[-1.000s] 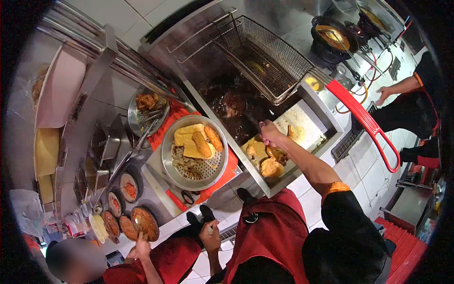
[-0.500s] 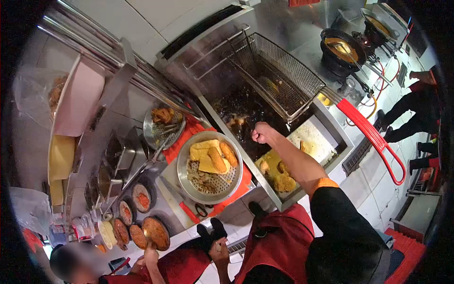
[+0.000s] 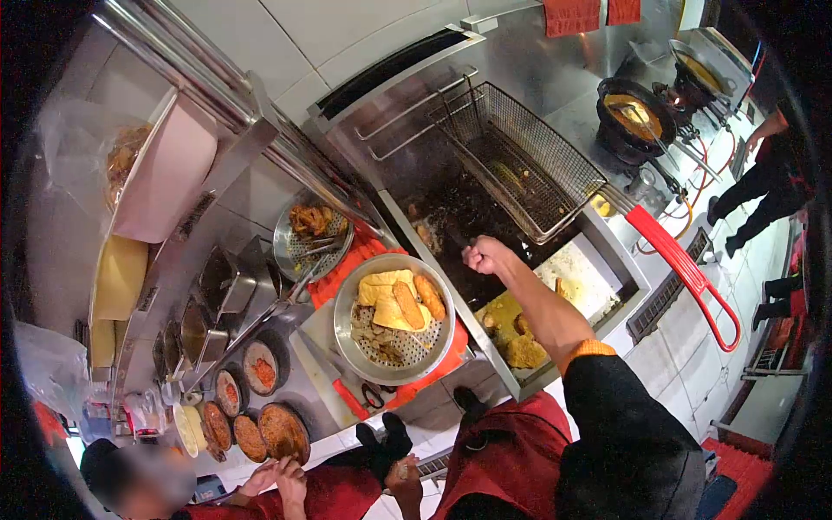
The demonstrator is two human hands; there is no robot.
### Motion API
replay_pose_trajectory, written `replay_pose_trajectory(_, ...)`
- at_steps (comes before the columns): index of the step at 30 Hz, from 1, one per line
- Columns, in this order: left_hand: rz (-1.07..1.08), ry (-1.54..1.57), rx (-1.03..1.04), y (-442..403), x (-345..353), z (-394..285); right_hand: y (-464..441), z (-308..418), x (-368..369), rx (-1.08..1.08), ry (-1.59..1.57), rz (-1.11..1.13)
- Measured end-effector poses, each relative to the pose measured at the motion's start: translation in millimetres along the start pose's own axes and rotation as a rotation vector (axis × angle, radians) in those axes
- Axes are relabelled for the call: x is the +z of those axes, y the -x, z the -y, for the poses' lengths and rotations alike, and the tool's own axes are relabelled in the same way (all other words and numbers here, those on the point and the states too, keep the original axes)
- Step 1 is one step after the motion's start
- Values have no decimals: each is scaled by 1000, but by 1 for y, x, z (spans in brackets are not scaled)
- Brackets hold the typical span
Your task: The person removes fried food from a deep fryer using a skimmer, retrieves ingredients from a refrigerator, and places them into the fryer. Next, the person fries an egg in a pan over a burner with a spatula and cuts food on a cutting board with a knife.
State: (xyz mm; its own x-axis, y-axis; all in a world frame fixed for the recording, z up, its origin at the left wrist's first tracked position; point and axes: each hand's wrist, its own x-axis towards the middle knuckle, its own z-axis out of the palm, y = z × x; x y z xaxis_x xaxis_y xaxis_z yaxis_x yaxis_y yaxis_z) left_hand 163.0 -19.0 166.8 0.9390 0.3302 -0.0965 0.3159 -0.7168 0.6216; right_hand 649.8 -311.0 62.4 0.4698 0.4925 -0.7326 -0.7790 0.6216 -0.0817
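My right hand (image 3: 487, 254) is closed in a fist above the dark oil of the fryer (image 3: 451, 199). What it grips, if anything, I cannot make out against the oil. Pale fried pieces (image 3: 423, 234) float along the fryer's near-left wall. Beneath my forearm, golden fried food (image 3: 524, 351) rests on the fryer's metal side tray (image 3: 589, 277). My left hand (image 3: 403, 477) hangs low beside my red apron (image 3: 511, 442), fingers curled; its contents are not clear. A perforated metal bowl (image 3: 347, 355) to the left holds yellow slabs and browned oblong pieces.
A wire fry basket (image 3: 520, 165) with a red handle (image 3: 685, 277) hangs over the fryer. Scissors (image 3: 373, 396) lie by the bowl. A second strainer (image 3: 286, 251) holds browned food. Woks (image 3: 637, 117) stand at the right. A co-worker (image 3: 295, 485) stands lower left by several food bowls.
The view has shifted, so the scene sits slightly lower and to the right. My right fist stays over the oil. The co-worker's hand has left the orange food bowl; both their hands are together.
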Motion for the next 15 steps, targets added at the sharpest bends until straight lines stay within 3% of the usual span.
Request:
replay_pose_trajectory(2, 12, 25, -18, 4, 1, 16, -1, -2, -4, 26, -46, -24)
replay_pose_trajectory(3, 25, 45, -31, 6, 3, 21, 2, -12, -1, -123, 89, 17)
replay_pose_trajectory(5, 49, 75, -48, 9, 2, 35, 4, -14, 10, -57, 134, -103)
replay_pose_trajectory(8, 122, 152, -104, 23, 22, 81, 22, -13, 10, -190, 194, -86)
replay_pose_trajectory(9, 136, 181, -123, 23, 27, 96, 16, -11, -4, -129, 135, -44)
replay_pose_trajectory(11, 57, 224, -119, 20, 31, 73, -9, -4, -40, -11, 18, 39)
replay_pose_trajectory(12, 22, 168, -102, 16, 26, 47, 2, -4, -38, 159, -171, 158)
replay_pose_trajectory(15, 5, 100, -102, 9, 10, 5, 22, -10, -38, 192, -270, 235)
